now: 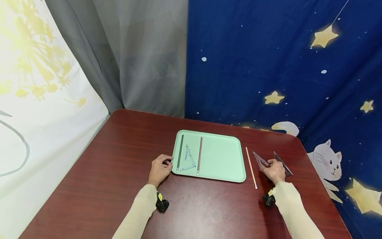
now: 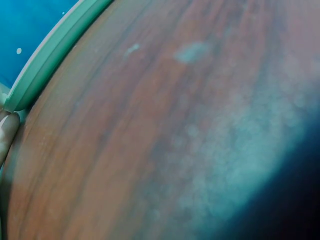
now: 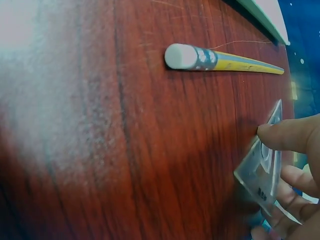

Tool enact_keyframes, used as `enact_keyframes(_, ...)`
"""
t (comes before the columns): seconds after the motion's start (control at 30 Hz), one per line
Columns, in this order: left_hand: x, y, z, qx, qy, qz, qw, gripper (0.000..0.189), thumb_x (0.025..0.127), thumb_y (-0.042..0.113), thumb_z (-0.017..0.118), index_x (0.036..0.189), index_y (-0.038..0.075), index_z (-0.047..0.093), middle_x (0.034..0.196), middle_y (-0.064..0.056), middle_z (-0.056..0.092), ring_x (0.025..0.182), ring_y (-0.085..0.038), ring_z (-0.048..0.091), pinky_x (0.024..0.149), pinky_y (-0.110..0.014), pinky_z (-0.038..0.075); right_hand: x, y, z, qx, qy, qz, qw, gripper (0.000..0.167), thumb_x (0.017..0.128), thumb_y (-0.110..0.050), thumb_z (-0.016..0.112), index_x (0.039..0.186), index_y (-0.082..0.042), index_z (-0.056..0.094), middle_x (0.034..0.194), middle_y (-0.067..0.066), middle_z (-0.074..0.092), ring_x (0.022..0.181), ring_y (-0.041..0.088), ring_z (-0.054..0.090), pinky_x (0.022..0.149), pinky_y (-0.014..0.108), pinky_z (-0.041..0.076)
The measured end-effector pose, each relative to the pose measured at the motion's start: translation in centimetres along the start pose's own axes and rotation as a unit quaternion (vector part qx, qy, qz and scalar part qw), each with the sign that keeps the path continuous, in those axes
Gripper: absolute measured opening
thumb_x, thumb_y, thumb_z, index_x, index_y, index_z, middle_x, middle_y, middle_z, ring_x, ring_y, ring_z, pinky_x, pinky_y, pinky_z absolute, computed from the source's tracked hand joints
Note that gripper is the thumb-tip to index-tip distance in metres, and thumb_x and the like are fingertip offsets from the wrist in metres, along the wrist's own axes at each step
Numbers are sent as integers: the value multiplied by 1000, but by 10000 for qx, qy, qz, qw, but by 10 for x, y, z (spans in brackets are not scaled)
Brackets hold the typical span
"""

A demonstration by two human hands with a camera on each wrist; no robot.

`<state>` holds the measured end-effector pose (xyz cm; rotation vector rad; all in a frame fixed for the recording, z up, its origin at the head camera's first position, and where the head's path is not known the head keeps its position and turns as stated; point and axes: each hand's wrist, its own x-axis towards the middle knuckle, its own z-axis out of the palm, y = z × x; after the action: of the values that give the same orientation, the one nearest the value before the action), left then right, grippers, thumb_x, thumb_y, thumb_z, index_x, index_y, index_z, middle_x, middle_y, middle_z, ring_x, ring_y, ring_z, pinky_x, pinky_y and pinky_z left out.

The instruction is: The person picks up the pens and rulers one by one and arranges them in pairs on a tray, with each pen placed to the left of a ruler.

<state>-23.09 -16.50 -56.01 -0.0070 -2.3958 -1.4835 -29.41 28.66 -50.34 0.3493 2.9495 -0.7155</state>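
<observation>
A light green tray (image 1: 222, 157) lies on the table. My left hand (image 1: 160, 171) pinches its left rim near the front corner; in the left wrist view a fingertip (image 2: 9, 131) meets the tray's edge (image 2: 52, 52). On the tray are a dark green pencil (image 1: 180, 153), a clear set square (image 1: 188, 161) and a dark red pencil (image 1: 199, 156). To the tray's right, my right hand (image 1: 274, 171) holds a clear set square (image 3: 260, 175) between thumb and fingers, tilted off the table. Another set square (image 1: 283, 163) lies beside that hand, partly hidden by it.
A yellow-orange pencil (image 1: 251, 168) with a white eraser lies between the tray and my right hand. The dark red-brown wooden table (image 1: 119, 159) ends at a grey curtain (image 1: 155, 59) and a blue starry curtain (image 1: 238, 66) behind.
</observation>
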Motion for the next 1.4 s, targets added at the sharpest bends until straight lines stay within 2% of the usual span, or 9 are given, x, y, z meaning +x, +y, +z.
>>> enact_keyframes(0.13, 1, 2, -1, -3, -16, -2, 10000, 18, 84, 1, 63, 99, 4, 72, 88, -4, 64, 70, -11, 62, 62, -22, 53, -1, 1, -1, 136, 117, 12, 9998, 56, 79, -21, 68, 119, 13, 49, 109, 35, 49, 102, 46, 46, 91, 58, 38)
enact_keyframes(0.27, 1, 3, -1, 42, -13, -43, 10000, 18, 83, 1, 63, 99, 5, 72, 87, -4, 63, 70, -12, 62, 62, -22, 53, -3, 1, -3, 293, 279, 21, 9992, 49, 78, -18, 68, 113, 13, 53, 103, 33, 59, 97, 44, 52, 87, 52, 42)
enact_keyframes(0.4, 0, 3, -1, 63, -30, -79, 9999, 18, 84, 1, 63, 99, 6, 72, 87, -3, 63, 70, -11, 62, 63, -22, 53, -8, 1, -4, 713, 254, 128, 9971, 43, 77, -9, 67, 113, 11, 55, 95, 28, 64, 82, 35, 61, 68, 37, 47)
enact_keyframes(0.5, 0, 2, -1, 69, -19, -62, 10000, 19, 84, 1, 63, 99, 6, 72, 86, -3, 63, 70, -11, 62, 63, -22, 53, -12, 2, -4, 1197, 115, 276, 9924, 41, 78, -4, 64, 115, 12, 55, 92, 24, 64, 68, 22, 63, 56, 28, 47)
enact_keyframes(0.63, 0, 0, 0, 91, 24, 10, 10000, 18, 83, 1, 63, 98, 6, 72, 86, -2, 63, 70, -11, 62, 63, -22, 53, -15, 3, -6, 1852, -115, 412, 9818, 39, 81, 0, 60, 116, 15, 54, 90, 22, 64, 59, 9, 61, 53, 26, 53)
enact_keyframes(0.83, -1, 0, 0, 171, 33, -22, 9998, 19, 83, 1, 63, 98, 7, 72, 86, -2, 63, 69, -10, 61, 62, -21, 52, -20, 4, -9, 2516, -377, 744, 9642, 39, 84, -1, 54, 120, 14, 51, 82, 10, 63, 60, 7, 59, 54, 24, 54)
enact_keyframes(1.0, -1, 1, -1, 159, 39, -46, 9999, 19, 83, 1, 63, 98, 6, 72, 87, -3, 63, 70, -10, 62, 63, -21, 52, -23, 5, -11, 3264, -719, 941, 9378, 42, 88, -1, 50, 126, 16, 44, 75, 0, 59, 64, 6, 58, 58, 23, 55)
enact_keyframes(1.2, -1, 1, -1, 157, 64, -35, 9999, 19, 82, 1, 63, 98, 6, 72, 88, -4, 64, 70, -11, 63, 63, -21, 52, -28, 5, -12, 3829, -1124, 974, 9118, 46, 92, -2, 46, 133, 14, 37, 83, 0, 58, 70, 4, 58, 63, 23, 55)
enact_keyframes(1.4, -1, 2, -1, 79, 70, -25, 9999, 19, 83, 1, 63, 98, 5, 72, 89, -5, 64, 71, -12, 63, 63, -21, 53, -33, 4, -11, 4072, -1364, 844, 8991, 51, 93, 1, 41, 140, 14, 29, 98, 5, 55, 74, 3, 58, 69, 22, 54)
